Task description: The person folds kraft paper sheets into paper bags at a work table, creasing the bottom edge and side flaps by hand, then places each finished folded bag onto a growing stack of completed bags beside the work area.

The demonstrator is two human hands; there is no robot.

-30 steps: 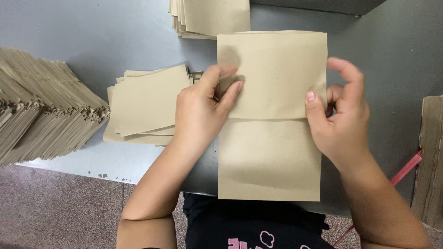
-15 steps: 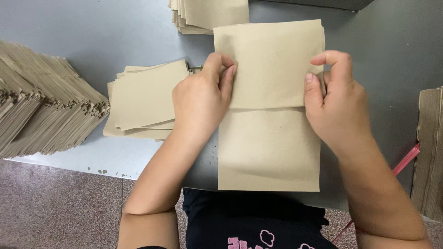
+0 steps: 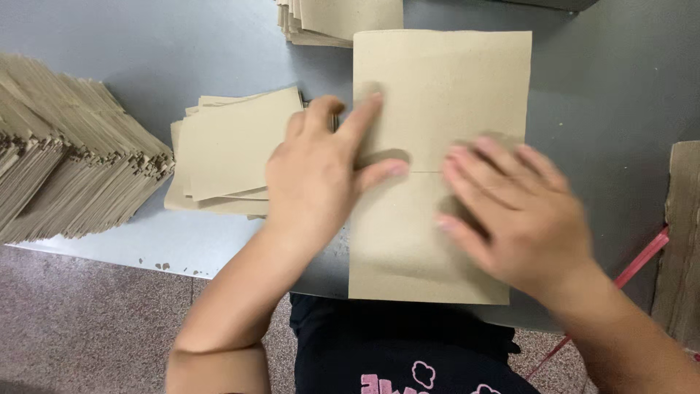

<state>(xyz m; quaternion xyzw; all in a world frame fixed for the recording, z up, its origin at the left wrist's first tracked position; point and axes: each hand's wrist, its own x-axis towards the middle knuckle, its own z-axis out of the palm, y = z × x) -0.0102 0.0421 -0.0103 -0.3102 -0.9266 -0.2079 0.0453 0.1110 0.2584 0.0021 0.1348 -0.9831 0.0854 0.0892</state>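
The right hand (image 3: 521,219) is blurred, fingers spread flat on the brown paper sheet (image 3: 437,95) at frame centre. The left hand (image 3: 321,171) presses it, fingers loose. Paper stacks (image 3: 233,146) sit left on the grey table (image 3: 146,58).

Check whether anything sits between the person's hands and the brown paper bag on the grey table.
Nothing visible does. The left hand and the right hand both lie flat on the brown paper bag. The small stack of bags lies off to the left, beside the left hand.
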